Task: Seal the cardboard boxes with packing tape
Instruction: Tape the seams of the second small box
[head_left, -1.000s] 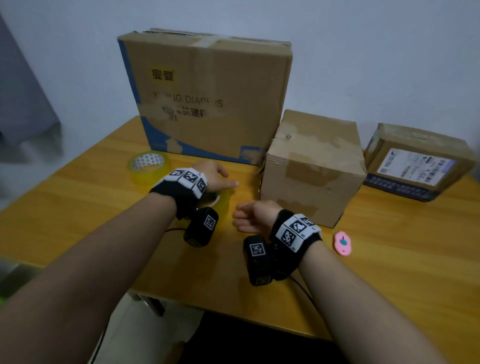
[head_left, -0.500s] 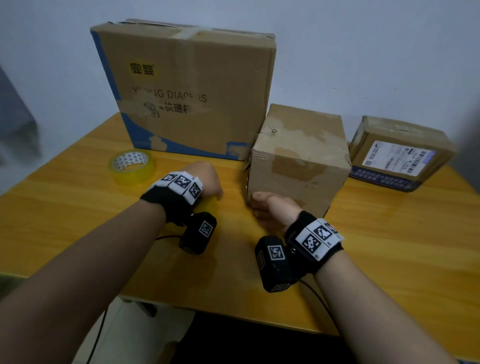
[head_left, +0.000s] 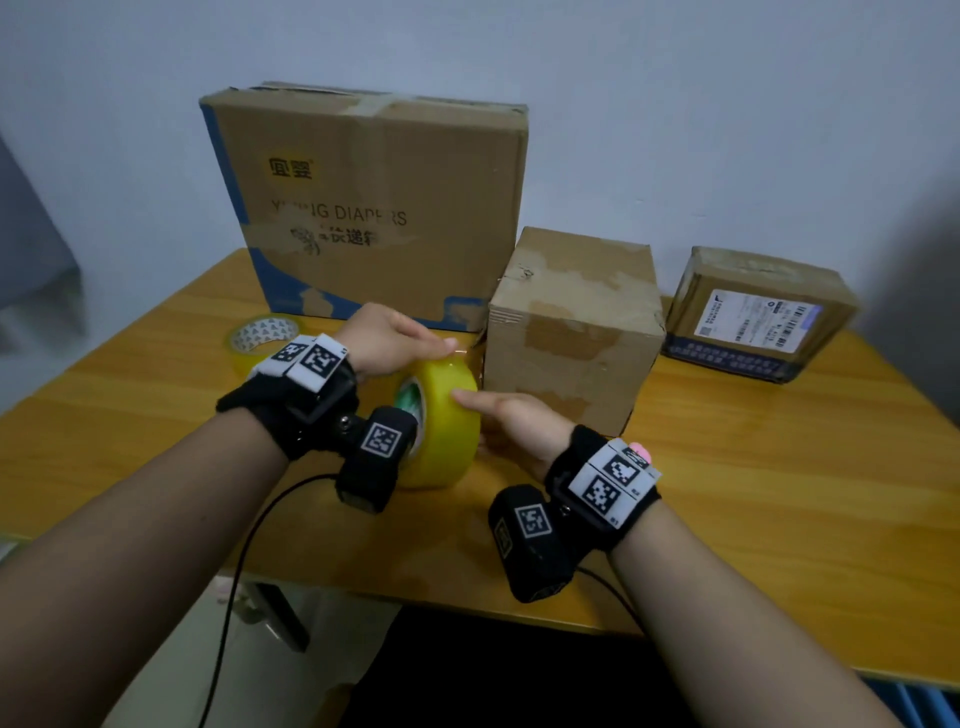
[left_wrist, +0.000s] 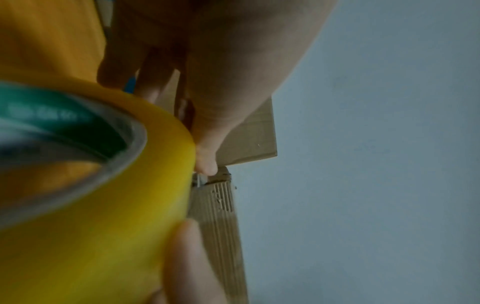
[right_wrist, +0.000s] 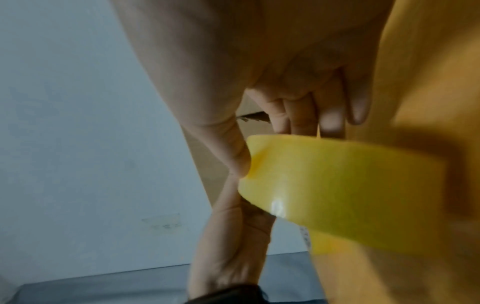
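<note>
Yellow wooden table (head_left: 779, 493) under a pale wall carries all my work. At its centre the yellow tape roll (head_left: 447, 426) stands on edge between my two hands, just at 9 o'clock of the middle cardboard box (head_left: 576, 332). My left hand (head_left: 384, 340) curls over the top of the roll, thumb and fingertips pinching at its rim. My right hand (head_left: 511, 423) grips the roll's other side, thumb pressed flat on the band.

I judge the step is finding and lifting the free end of the tape. To do it well, I should keep the right hand steady as an anchor, scratch gently with a left nail across the band, and peel straight so the strip does not split.

Further out, the big diaper box (head_left: 374, 208) stands at 12 o'clock, a labelled box (head_left: 758, 317) at 2 o'clock, a second tape roll (head_left: 260, 338) at 10 o'clock.
</note>
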